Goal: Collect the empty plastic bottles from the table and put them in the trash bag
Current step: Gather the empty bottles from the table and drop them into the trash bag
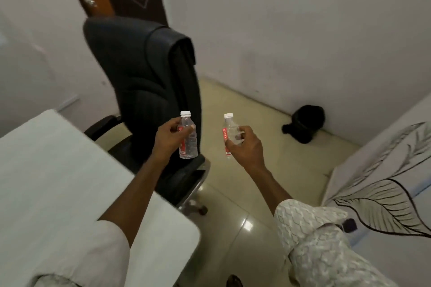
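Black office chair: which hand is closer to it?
Left. The left hand is in front of the chair; the right hand is off to its side, over the floor.

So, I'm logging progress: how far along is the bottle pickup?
Done: two are lifted clear of the table. In hand: the left hand grips one bottle, the right hand the other bottle, both capped. Left: neither is bagged; a dark bag-like thing lies on the floor by the wall, possibly the trash bag.
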